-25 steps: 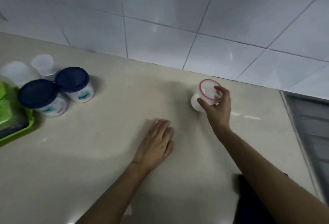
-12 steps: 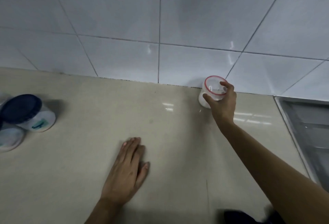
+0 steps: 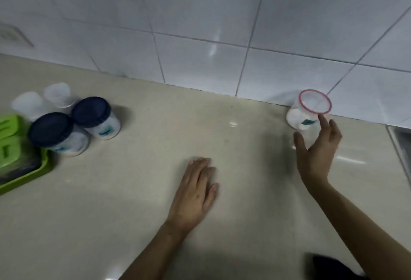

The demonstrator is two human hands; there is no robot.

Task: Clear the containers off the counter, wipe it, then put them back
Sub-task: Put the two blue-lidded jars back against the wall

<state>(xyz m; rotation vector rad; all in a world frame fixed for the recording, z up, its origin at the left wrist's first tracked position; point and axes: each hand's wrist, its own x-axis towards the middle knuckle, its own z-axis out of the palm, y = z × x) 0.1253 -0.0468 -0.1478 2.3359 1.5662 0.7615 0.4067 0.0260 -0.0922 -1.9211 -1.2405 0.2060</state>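
Red-rimmed container [image 3: 308, 116]: clear plastic, standing upright on the table [image 3: 155, 190] at about 2 o'clock, right against the foot of the tiled wall [image 3: 200, 24]. Its long axis runs vertical and its open, red-ringed mouth faces up. A small teal label shows on its side.

My right hand [image 3: 315, 148]: fingers spread apart, thumb on the near left of the container and fingertips near its rim. I cannot tell whether a fingertip touches it; nothing is clamped.

My left hand [image 3: 195, 193]: flat on the table, palm down, fingers together and pointing toward 12 o'clock, gripping nothing.

Blue-lidded jars [image 3: 73, 126]: two, upright and side by side at about 10 o'clock, well apart from the red-rimmed container.

Pale tubs [image 3: 42, 99]: two, just behind the jars, blurred.

Green tray [image 3: 24, 164]: at 9 o'clock, beside the nearer jar.

Sink edge [image 3: 400, 144]: at 3 o'clock.

Change from half a second ago: my right hand was closed around the container then; now its fingers are opened and drawn back a little. The container stays by the wall. The view has swung so the jars and tray show again.
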